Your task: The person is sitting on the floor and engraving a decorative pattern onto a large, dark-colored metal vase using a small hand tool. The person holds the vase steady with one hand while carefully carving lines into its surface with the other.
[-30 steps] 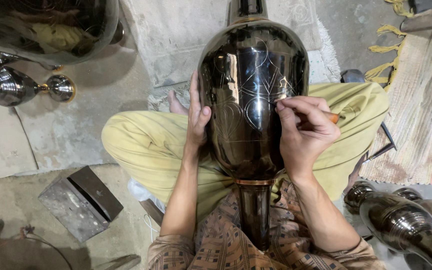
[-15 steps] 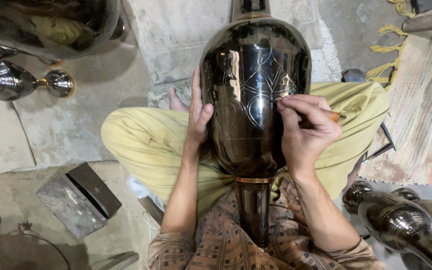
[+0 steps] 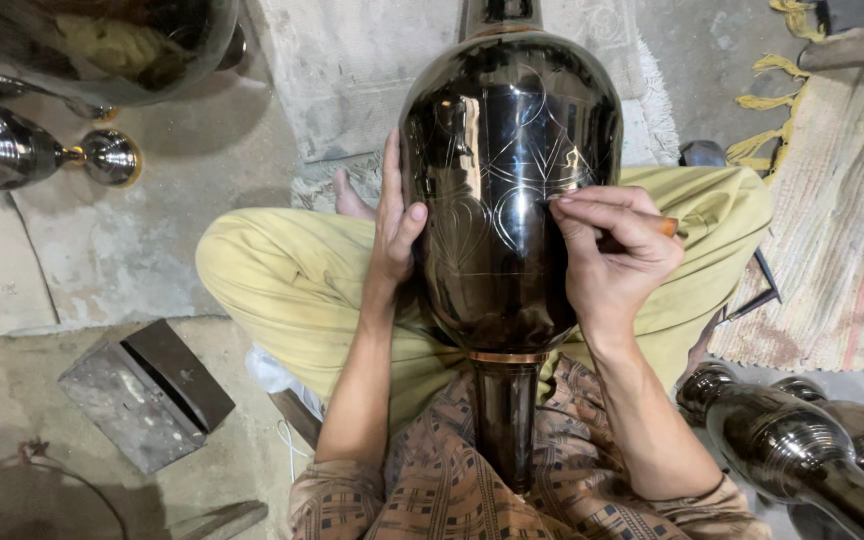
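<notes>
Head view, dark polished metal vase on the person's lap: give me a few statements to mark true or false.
1. The right hand holds a thin tool with an orange handle against the dark polished metal vase. True.
2. The left hand rests on the floor. False: it lies flat against the vase's side.
3. The vase's surface is plain. False: pale scratched line patterns show on it.
4. A grey metal box lies on the floor to the person's left. True.
5. The person wears blue trousers. False: they are yellow-green.
</notes>
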